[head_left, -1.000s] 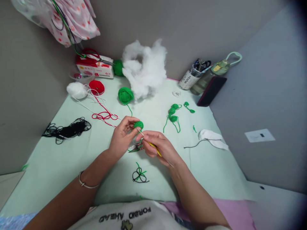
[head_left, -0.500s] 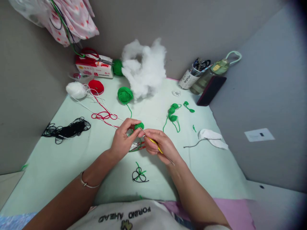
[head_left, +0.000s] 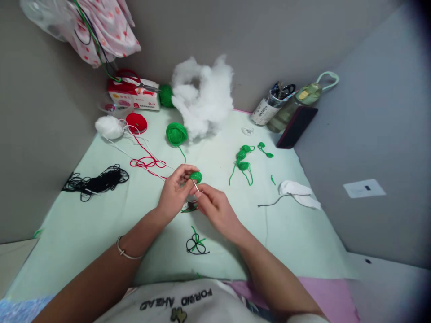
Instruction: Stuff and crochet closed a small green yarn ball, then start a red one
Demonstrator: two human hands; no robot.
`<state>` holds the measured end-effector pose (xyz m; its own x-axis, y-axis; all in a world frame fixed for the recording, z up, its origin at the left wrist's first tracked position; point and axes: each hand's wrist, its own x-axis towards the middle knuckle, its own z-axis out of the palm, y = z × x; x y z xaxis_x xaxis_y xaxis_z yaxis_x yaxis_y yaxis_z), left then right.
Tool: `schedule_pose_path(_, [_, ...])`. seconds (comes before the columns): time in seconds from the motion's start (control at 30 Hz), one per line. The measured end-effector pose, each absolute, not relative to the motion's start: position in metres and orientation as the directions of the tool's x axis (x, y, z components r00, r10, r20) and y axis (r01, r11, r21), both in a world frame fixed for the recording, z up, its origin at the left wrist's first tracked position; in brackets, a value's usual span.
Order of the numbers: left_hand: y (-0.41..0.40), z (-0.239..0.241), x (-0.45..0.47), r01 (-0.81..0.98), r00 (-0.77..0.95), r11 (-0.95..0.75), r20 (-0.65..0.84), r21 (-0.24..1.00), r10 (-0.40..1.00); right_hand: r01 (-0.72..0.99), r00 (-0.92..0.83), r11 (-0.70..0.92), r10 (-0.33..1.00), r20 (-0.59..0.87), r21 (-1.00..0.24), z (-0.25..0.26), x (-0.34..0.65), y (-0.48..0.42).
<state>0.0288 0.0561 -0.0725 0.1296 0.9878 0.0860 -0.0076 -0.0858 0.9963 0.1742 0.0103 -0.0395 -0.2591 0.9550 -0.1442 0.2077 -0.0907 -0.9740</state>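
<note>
My left hand pinches a small green crochet piece above the pale green mat. My right hand is closed on a crochet hook, whose thin metal tip points up into the green piece; the yellow handle is hidden inside the fist. A green thread runs from the piece back to a green yarn ball. Small scissors lie on the mat just under both hands.
White stuffing, a red yarn ball, a white yarn ball, a black thread tangle and finished green crochet pieces lie around. A jar of tools, a bottle and a phone stand at the back right.
My right hand has rolled inward and shifted left toward the green piece, hiding the hook's yellow handle. The left hand keeps its pinch on the piece.
</note>
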Motion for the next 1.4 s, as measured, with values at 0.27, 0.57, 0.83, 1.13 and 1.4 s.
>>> schedule_pose_path(0.27, [0.054, -0.069, 0.022, 0.219, 0.111, -0.312, 0.294, 0.925, 0.949, -0.376, -0.606, -0.608, 0.732, -0.311, -0.7, -0.036, 0.192, 0.027])
schedule_pose_path(0.57, [0.054, -0.076, 0.024, 0.144, 0.031, -0.332, 0.331, 0.932, 0.943, -0.129, -0.482, -0.378, 0.832, -0.275, -0.917, -0.034, 0.191, 0.024])
schedule_pose_path(0.83, [0.054, -0.074, 0.022, 0.237, 0.084, -0.473, 0.467, 0.848, 0.88, -0.326, -0.675, -0.631, 0.677, -0.293, -0.704, -0.041, 0.195, 0.03])
schedule_pose_path(1.13, [0.046, -0.071, 0.016, 0.148, 0.067, -0.571, 0.568, 0.808, 0.821, -0.389, -0.779, -0.738, 0.582, -0.231, -0.551, -0.05, 0.19, 0.025])
schedule_pose_path(1.4, [0.054, -0.073, 0.021, -0.053, -0.037, -0.312, 0.31, 0.949, 0.95, -0.379, -0.801, -0.663, 0.584, -0.131, -0.645, -0.044, 0.186, 0.02])
